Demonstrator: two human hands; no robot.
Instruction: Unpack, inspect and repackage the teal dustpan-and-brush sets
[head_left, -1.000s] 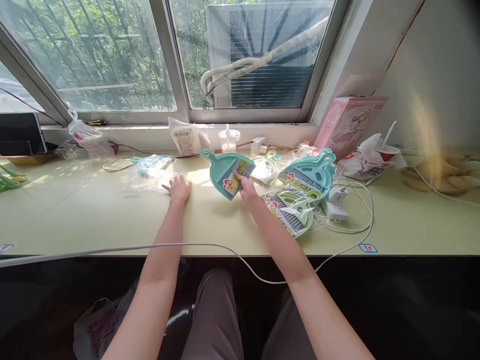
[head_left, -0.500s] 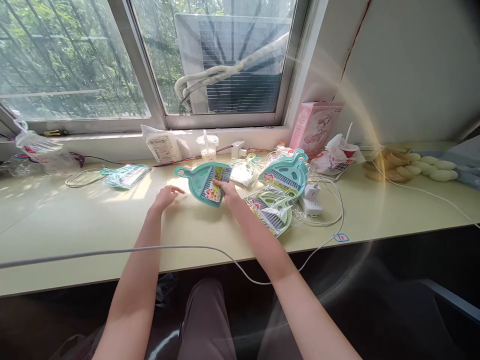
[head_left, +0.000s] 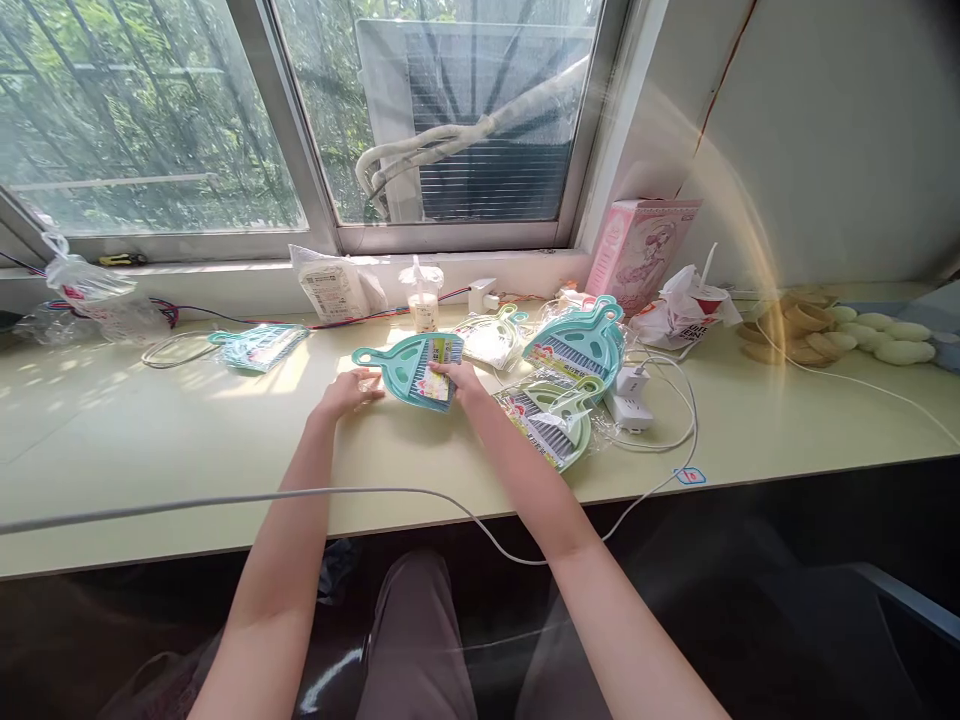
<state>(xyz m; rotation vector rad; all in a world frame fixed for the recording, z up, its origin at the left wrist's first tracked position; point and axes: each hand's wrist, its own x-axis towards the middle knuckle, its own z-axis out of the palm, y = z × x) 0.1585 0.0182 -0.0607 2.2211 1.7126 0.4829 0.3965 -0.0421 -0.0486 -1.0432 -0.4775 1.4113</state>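
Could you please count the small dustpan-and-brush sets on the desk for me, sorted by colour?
Teal sets: 3, namely the teal set in the hands, the bagged teal set at left and the teal stack at right, which may hide more.
Light green set: 1
Clear-bagged pale set: 1
Total: 5

dustpan label (head_left: 435, 383) print unreadable, elbows cut off

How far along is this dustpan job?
Looks done: one bagged set lies apart at the far left. In hand: the right hand holds a teal dustpan set by its card while the left hand rests on a clear bag beside it. Left: several sets piled at the right.
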